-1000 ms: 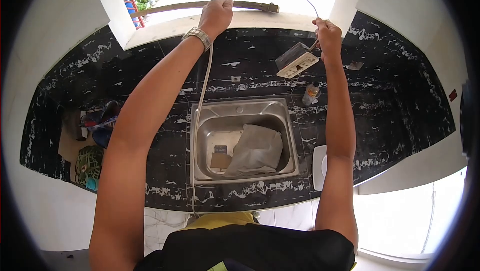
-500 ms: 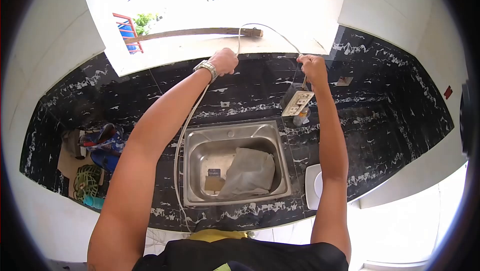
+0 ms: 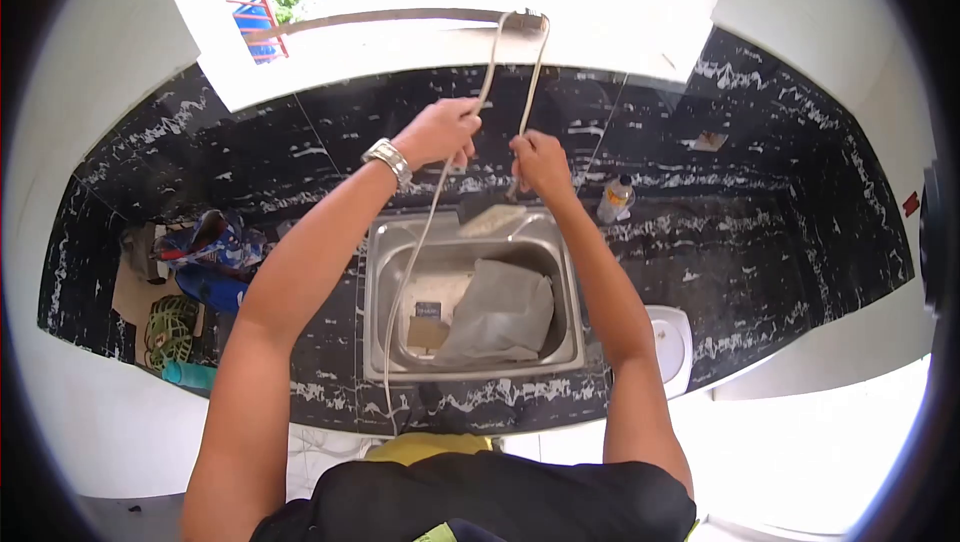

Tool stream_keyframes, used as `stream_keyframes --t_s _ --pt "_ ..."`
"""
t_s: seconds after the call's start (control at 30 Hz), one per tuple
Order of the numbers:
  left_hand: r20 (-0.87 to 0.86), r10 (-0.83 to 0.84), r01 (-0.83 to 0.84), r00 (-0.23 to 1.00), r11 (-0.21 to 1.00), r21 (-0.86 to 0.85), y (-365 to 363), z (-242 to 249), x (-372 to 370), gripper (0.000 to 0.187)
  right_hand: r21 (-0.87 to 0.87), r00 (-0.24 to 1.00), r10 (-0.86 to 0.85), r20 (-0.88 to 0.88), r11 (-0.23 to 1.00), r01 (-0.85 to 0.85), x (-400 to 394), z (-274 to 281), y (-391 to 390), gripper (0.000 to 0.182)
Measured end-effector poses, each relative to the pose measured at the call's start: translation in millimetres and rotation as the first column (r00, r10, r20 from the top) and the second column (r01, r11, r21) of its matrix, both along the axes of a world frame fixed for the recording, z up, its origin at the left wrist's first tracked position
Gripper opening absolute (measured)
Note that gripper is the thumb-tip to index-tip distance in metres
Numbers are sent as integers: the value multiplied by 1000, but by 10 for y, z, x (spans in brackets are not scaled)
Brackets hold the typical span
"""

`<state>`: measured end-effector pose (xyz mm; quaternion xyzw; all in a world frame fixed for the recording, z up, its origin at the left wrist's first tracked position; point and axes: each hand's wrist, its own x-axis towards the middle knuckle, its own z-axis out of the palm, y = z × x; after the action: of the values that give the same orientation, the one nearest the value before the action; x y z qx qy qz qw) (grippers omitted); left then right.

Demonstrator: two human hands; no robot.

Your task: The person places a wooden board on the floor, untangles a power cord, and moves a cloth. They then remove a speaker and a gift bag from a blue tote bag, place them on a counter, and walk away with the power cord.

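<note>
My left hand (image 3: 445, 132), with a metal watch at the wrist, is closed round a white electrical cable (image 3: 412, 260). The cable runs down past the sink toward my body. Above the hands it rises in a narrow loop that overlaps the end of a wooden stick (image 3: 400, 15) at the window opening. My right hand (image 3: 543, 164) grips the other side of that loop, close to its end. Below the right hand hangs a socket outlet box (image 3: 490, 220), blurred and tilted, over the back rim of the steel sink (image 3: 375, 322).
A grey plastic bag (image 3: 495, 314) lies in the sink. To the right are a small bottle (image 3: 615, 200) and a white square dish (image 3: 682, 347) on the black marbled counter (image 3: 720, 252). Blue bags (image 3: 215, 262), a green woven item (image 3: 172, 330) and a teal bottle (image 3: 188, 374) sit left.
My right hand has moved left and down toward my left hand, carrying the outlet box from right of the sink to over its back rim. The cable loop has narrowed and risen.
</note>
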<state>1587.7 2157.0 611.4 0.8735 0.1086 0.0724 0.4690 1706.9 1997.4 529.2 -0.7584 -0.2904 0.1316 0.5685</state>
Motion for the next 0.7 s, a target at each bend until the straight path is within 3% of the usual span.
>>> stream_keyframes --t_s 0.07,0.27,0.5,0.6,0.63,0.7 --pt "20 49 -48 999 998 -44 110 -287 -89 39 31 1000 -10 -25 999 10 35 -120 35 27" --pt "78 193 -176 978 968 -181 200 -843 -470 40 139 999 39 -33 990 -34 334 -488 64 26" --pt "-2 176 -161 984 897 -411 -63 -1612 -1306 40 86 1000 -13 -11 996 13 562 -667 3 30" --pt "-66 189 -195 980 833 -518 -111 -1833 -1792 39 3 999 48 18 999 -48 657 -636 -52 30" --pt "-77 255 -252 964 775 -579 -134 -1890 -1955 38 -157 993 50 103 987 -33 674 -525 -103 31" --pt "-91 388 -351 917 675 -649 -187 -1969 -2296 36 -16 833 -197 517 971 240 829 -455 -85 31"
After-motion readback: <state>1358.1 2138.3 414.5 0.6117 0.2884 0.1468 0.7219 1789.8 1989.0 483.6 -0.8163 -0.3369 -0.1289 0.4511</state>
